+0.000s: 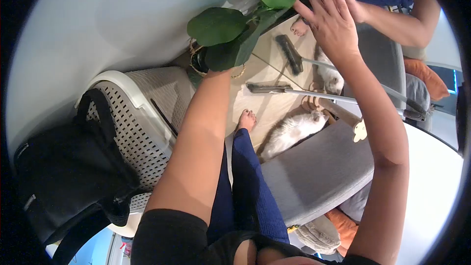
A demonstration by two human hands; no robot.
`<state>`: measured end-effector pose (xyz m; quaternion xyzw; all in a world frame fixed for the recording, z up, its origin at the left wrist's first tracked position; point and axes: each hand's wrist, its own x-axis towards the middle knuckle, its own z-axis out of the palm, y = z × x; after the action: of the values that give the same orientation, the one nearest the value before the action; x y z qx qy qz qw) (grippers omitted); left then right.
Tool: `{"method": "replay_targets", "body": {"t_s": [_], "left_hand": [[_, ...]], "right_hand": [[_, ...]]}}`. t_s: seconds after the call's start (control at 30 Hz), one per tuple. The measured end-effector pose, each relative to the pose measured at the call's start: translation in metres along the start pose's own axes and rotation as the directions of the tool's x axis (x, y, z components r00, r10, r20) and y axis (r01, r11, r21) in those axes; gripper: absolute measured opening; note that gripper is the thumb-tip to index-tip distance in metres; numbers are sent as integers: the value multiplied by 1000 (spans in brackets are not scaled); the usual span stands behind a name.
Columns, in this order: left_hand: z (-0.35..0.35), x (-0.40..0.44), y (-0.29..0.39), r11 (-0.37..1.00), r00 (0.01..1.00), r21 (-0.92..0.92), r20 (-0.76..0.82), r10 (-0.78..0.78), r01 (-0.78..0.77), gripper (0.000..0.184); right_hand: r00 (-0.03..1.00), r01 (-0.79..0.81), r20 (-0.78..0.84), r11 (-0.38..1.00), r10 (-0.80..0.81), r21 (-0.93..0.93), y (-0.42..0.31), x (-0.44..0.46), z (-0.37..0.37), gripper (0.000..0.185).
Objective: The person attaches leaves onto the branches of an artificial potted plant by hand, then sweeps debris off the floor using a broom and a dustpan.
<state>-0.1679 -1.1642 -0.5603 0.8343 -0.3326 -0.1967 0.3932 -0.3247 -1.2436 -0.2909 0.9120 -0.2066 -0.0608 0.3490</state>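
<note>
A plant with broad green leaves (217, 26) stands against the wall in front of me, with a dark pot (198, 61) partly visible below it. My left arm reaches up to it. The left hand is behind a low leaf, so its fingers and anything in them are hidden. My right hand (334, 27) lies against an upright mirror (274, 68), beside the top leaf. Its fingers are stretched out, and their reflection meets them at the tips. Nothing shows in this hand.
A beige perforated laundry basket (137, 118) stands at left, with a black backpack (73, 167) against it. A white cat (294, 132) lies on the floor beside a grey sofa (319, 172). A long-handled brush (267, 88) reaches across near my foot.
</note>
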Motion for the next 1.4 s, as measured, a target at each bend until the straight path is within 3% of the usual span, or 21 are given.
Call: {"method": "replay_targets", "body": {"t_s": [0.07,0.13,0.27,0.33,0.4,0.5,0.53,0.57,0.63,0.67,0.73,0.77,0.8,0.87,0.93,1.0,1.2,1.23,1.33,1.37,1.4], "left_hand": [[0,-3,-1,999,999,4,10,-35,35,54],[-6,-4,-5,997,997,8,19,-75,74,55],[-20,-2,-14,981,979,33,60,-195,193,58],[-28,-8,-18,968,966,56,78,-247,243,60],[-37,-14,-19,955,952,71,89,-293,287,61],[-40,-18,-23,949,938,42,144,-315,312,62],[-42,-20,-24,946,936,54,140,-323,318,61],[-43,-21,-23,945,934,55,139,-328,323,61],[-47,-25,-17,943,933,58,136,-334,329,59],[-48,-27,-13,944,934,56,137,-330,325,59],[-50,-33,-8,944,933,58,144,-329,324,57],[-52,-37,-5,944,933,58,145,-330,325,57],[-54,-41,-4,944,932,59,148,-331,326,56],[-60,-48,-4,942,931,62,147,-335,330,54],[-64,-54,-7,940,928,65,146,-342,336,53],[-67,-59,-10,939,928,67,145,-344,338,52],[-75,-62,-9,936,925,45,140,-352,349,48],[-75,-62,-8,935,926,36,135,-353,352,47],[-78,-65,-7,933,925,30,123,-360,359,45],[-80,-66,-8,932,924,21,121,-362,363,44],[-80,-65,-7,933,926,18,118,-358,359,44]], "right_hand": [[989,109,-92,993,-113,-50,10,-3,7,34],[981,158,-107,986,-162,-48,20,-2,2,38],[960,259,-129,961,-247,92,37,3,10,34],[915,354,-251,928,-317,116,36,4,12,29],[903,362,-294,924,-314,125,31,1,10,24],[973,231,-66,924,-221,305,14,-12,4,18],[974,228,-66,925,-219,305,4,-17,6,18],[993,113,-12,887,-120,448,-7,-22,9,18],[970,-225,229,681,85,697,-23,-24,6,26],[969,-231,230,680,94,696,-28,-21,4,26],[784,-587,559,33,270,809,-35,-16,-1,36],[711,-660,674,-140,200,738,-32,-13,-3,43],[707,-660,675,-146,210,737,-37,-12,1,43],[714,-355,640,-641,284,680,-52,-10,9,45],[746,-319,588,-607,312,727,-43,4,-8,44],[790,-184,594,-863,155,470,-40,21,-19,40],[720,-135,654,-877,232,461,-70,27,-53,40],[678,-288,695,-783,240,551,-71,22,-56,43],[713,-207,629,-764,310,611,-77,28,-57,39],[699,-342,660,-681,276,647,-76,34,-52,37],[699,-346,659,-676,277,651,-76,42,-50,37]]}}
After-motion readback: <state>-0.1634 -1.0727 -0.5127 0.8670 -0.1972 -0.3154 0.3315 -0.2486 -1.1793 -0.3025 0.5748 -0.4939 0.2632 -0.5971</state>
